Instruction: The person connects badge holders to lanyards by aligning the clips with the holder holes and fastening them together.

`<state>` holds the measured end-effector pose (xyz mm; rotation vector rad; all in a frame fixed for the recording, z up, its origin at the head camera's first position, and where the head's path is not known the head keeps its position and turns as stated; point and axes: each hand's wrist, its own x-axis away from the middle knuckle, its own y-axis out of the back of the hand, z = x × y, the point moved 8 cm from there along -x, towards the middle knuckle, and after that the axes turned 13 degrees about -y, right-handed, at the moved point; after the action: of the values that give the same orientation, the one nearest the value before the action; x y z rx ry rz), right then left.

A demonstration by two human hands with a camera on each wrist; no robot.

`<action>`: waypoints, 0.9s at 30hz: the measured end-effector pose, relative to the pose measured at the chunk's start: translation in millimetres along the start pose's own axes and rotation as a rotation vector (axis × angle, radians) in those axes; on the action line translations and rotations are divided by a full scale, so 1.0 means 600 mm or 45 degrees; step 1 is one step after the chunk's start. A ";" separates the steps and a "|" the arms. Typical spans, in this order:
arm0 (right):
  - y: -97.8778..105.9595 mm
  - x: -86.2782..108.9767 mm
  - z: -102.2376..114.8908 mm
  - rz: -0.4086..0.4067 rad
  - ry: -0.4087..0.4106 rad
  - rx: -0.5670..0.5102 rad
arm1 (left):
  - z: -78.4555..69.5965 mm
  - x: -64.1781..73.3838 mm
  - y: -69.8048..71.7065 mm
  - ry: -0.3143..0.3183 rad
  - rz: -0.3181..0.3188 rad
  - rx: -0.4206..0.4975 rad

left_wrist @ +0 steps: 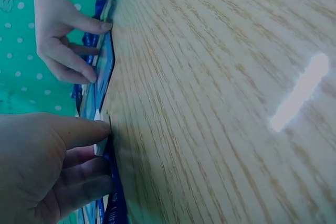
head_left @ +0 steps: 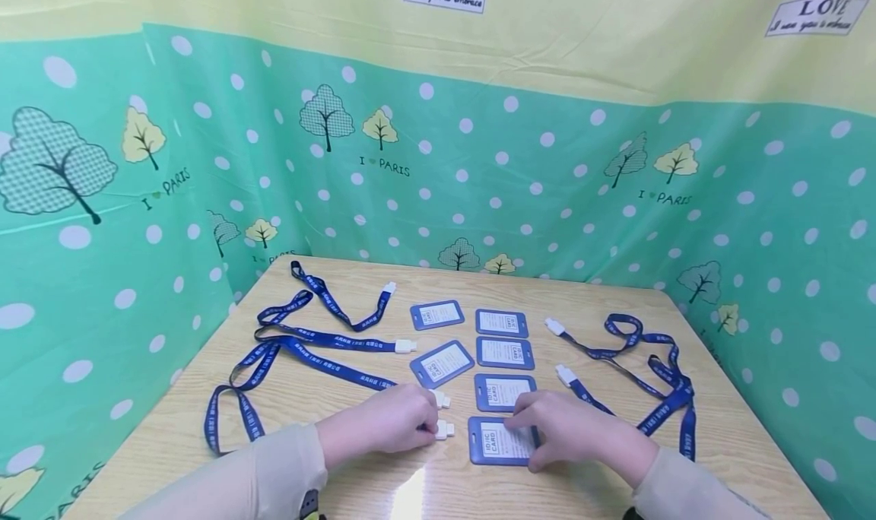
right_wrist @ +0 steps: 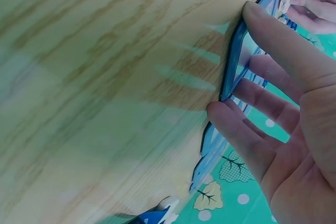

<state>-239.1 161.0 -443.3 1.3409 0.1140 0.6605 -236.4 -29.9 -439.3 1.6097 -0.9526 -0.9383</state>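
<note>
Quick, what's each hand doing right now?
Left hand: closed, pinching a white clip.
Right hand: fingers and thumb on the blue card holder; can't tell whether it's firmly held.

Beneath the left hand (head_left: 386,421) and right hand (head_left: 575,430) we see a pale wood-grain surface (head_left: 372,486), smooth and glossy. By the left is a smooth white plastic clip (head_left: 445,429); by the right, a blue rectangular plastic card holder (head_left: 496,442). Outside both, dark-blue ribbon lanyards (head_left: 335,367) look woven; beyond, green-and-yellow cloth (head_left: 513,174) creases softly.

White glare (head_left: 409,497) streaks the brightly lit tabletop (head_left: 369,482), while wrist views look dimmer.
</note>
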 end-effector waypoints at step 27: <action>0.000 0.002 -0.001 0.006 0.006 -0.042 | -0.001 -0.002 -0.006 0.037 0.048 -0.005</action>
<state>-238.4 162.1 -443.1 1.3080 0.1032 0.6671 -235.9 -28.2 -442.6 1.5929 -0.9570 -0.8880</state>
